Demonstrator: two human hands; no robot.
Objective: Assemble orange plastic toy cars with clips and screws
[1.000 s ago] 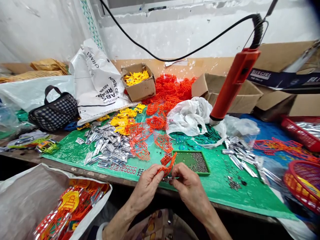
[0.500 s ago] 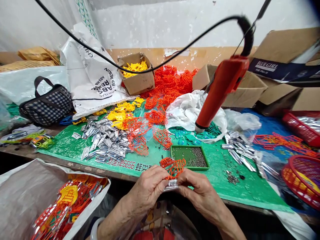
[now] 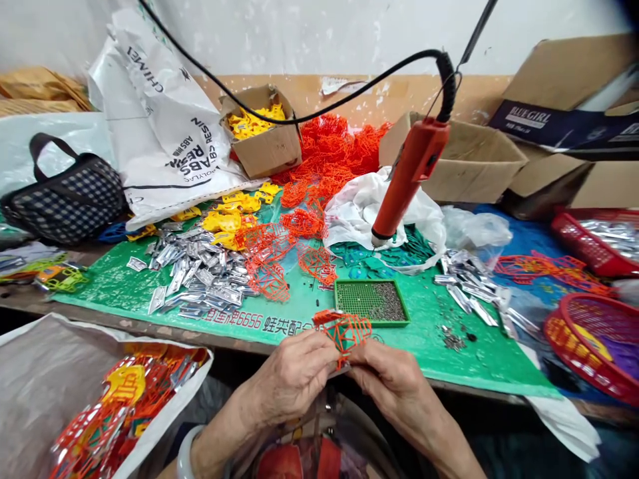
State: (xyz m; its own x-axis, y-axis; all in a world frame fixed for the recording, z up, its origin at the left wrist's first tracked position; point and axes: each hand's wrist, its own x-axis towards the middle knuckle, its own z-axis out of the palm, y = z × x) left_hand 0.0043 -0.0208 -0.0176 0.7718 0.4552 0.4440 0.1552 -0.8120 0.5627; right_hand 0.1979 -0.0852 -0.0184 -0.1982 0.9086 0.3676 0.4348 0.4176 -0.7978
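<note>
Between both hands, at the table's front edge, is an orange plastic lattice frame (image 3: pixel 348 330) with green showing through its gaps. My left hand (image 3: pixel 294 372) pinches its left side and my right hand (image 3: pixel 392 379) its lower right. The fingertips hide the lower part of the piece, where a little silvery edge shows. Just beyond the hands lies a green tray (image 3: pixel 357 303) of small dark screws. A red electric screwdriver (image 3: pixel 412 176) hangs above the table, behind the tray, touched by neither hand.
Silver metal plates (image 3: pixel 200 276) lie heaped at left, beside yellow plastic parts (image 3: pixel 229 223) and orange frames (image 3: pixel 269 249). A white bag (image 3: pixel 344 209) holds green pieces. Red baskets (image 3: pixel 564 332) stand at right. An open bag (image 3: pixel 30 372) of assembled pieces sits front left. A black cable (image 3: pixel 319 118) crosses overhead.
The orange frame has turned between my fingers; the silver plate that showed under it is now mostly hidden. The hanging screwdriver has swung left and stands more upright. The camera view has shifted slightly.
</note>
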